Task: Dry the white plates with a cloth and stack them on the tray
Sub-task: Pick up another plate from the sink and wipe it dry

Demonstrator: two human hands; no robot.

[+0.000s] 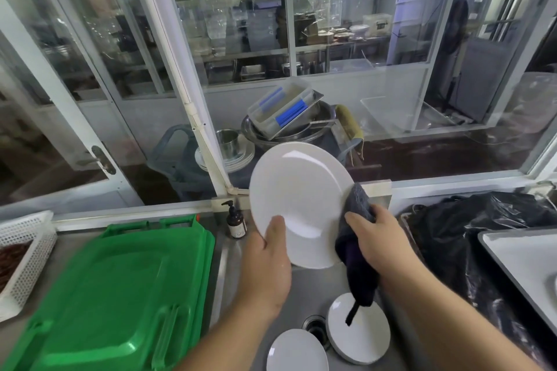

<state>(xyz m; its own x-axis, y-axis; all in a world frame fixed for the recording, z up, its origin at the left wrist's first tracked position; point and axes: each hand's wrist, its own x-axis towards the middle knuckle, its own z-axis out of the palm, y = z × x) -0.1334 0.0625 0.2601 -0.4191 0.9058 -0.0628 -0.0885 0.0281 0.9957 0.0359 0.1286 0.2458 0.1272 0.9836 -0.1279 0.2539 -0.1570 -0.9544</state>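
I hold a large white plate (pixel 297 199) tilted up over the steel sink (pixel 304 286). My left hand (pixel 266 262) grips its lower left rim, thumb on the face. My right hand (pixel 372 238) holds a dark grey cloth (pixel 355 238) pressed against the plate's right edge, and the cloth's tail hangs down. Two more white plates lie in the sink: one (pixel 357 330) beside the drain, one (pixel 297 351) at the bottom edge. A grey tray (pixel 512 262) shows at the far right, cut off by the frame.
Stacked green plastic lids (pixel 120 295) cover the counter on the left, with a white perforated basket (pixel 24 253) beyond them. A brown pump bottle (pixel 235 220) stands behind the sink. A black plastic bag (pixel 470 226) lies to the right. A glass partition (pixel 391 99) closes off the back.
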